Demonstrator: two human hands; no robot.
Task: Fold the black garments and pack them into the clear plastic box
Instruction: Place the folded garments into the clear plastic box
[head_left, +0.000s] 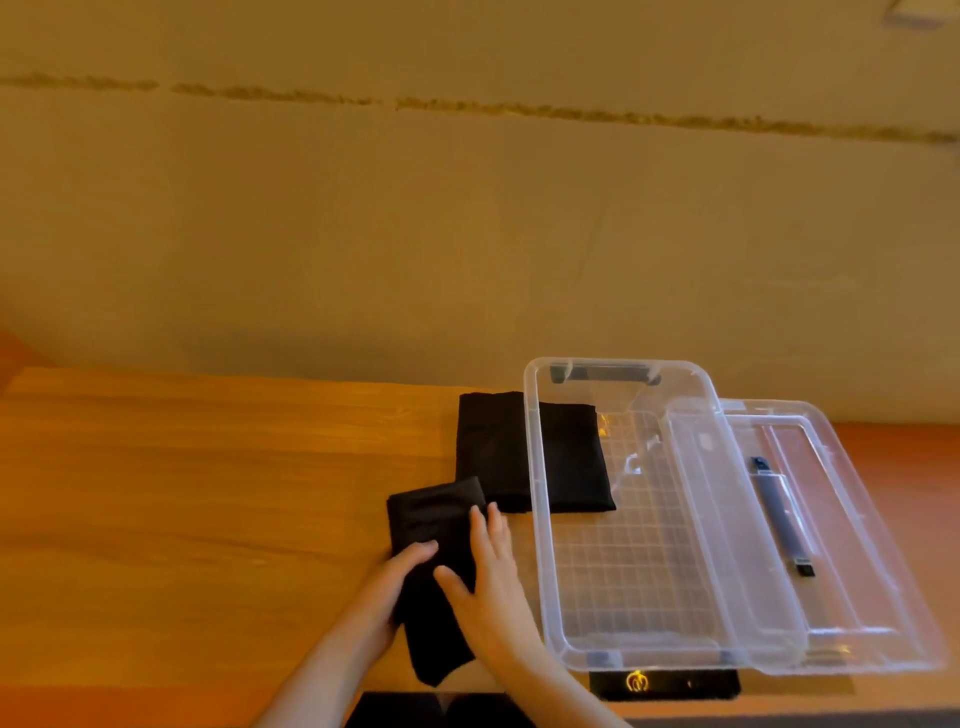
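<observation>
The wooden table (208, 493) is filling the lower frame. The clear plastic box (649, 519) is sitting at lower right, its lid (857, 545) beside it. A folded black garment (498, 447) is lying behind the box's left wall. A smaller black garment (436, 525), bottom centre, is being gripped by the left hand (395, 582) and pressed flat by the right hand (488, 566).

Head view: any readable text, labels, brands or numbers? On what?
No readable words or numbers.
Black plate at the table's near edge: a yellow looped logo, no letters legible.
Clear plastic box: a small yellowish sticker on the far inner wall, too blurred to read.
Lid, black garments: no print visible.
</observation>
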